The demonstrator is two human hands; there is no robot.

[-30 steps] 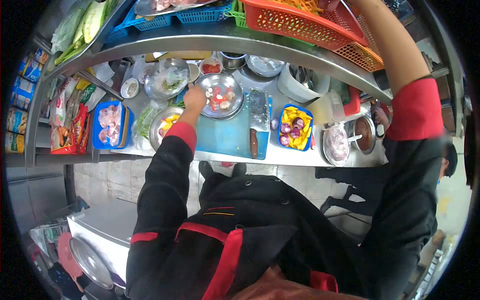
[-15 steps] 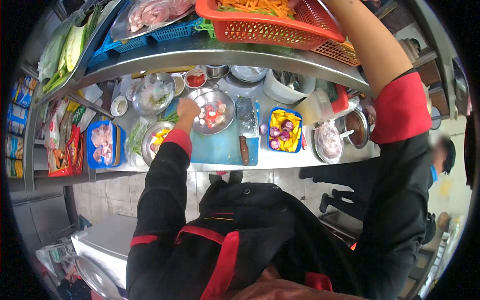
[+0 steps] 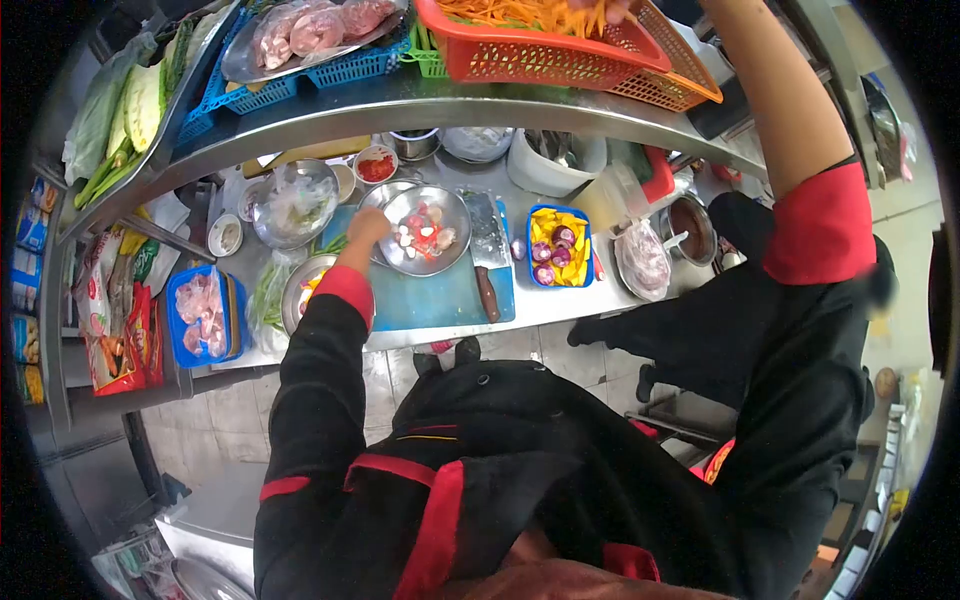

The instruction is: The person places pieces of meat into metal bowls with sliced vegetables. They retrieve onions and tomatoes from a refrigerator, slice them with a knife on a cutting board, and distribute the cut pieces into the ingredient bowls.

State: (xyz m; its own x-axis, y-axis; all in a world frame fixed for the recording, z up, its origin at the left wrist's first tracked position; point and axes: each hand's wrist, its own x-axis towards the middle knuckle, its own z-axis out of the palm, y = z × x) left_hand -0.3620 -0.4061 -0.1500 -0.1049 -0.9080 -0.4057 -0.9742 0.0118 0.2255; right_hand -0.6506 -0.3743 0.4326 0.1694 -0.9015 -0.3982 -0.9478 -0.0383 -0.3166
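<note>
My left hand is closed on the rim of a metal bowl over the blue cutting board. Inside that bowl lie white garlic-like pieces and red slices. A second metal rim shows just behind it. At the top edge, my right hand is partly cut off by the frame; its fingers pinch carrot strips in the red basket. A cleaver with a wooden handle rests on the board, right of the bowl.
A blue tub holds yellow pieces and purple onions. Raw meat fills another blue tub on the left. The steel shelf edge runs above the counter. At right, a person in dark clothes stands close to the counter.
The view has shifted slightly. My right hand now shows more, with carrot strips at its fingers. The bowl at my left hand has shifted, exposing a second rim behind it.
</note>
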